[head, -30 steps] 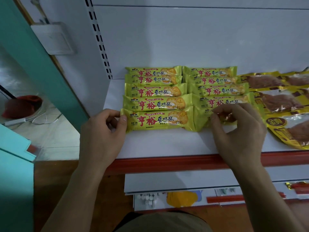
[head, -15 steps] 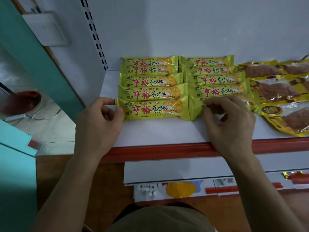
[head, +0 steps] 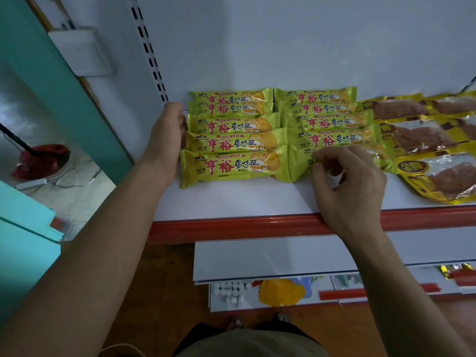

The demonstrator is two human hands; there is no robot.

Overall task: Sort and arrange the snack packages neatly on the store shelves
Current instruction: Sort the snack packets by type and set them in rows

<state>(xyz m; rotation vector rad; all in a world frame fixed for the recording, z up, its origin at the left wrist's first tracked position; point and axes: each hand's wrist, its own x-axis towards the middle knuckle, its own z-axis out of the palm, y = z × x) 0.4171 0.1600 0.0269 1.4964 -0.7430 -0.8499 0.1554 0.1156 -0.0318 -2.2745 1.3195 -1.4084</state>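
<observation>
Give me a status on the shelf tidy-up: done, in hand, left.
Done: the green biscuit packets lie in two overlapping columns on the white shelf.

In hand: the left hand presses the left column's edge; the right hand pinches the front right green packet.

Left: the yellow jerky pouches beside them look looser, probably next.

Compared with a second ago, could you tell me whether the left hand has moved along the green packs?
Yes. The left hand has slid from the front green pack toward the back of the shelf, now alongside the rear packs' left ends.
</observation>
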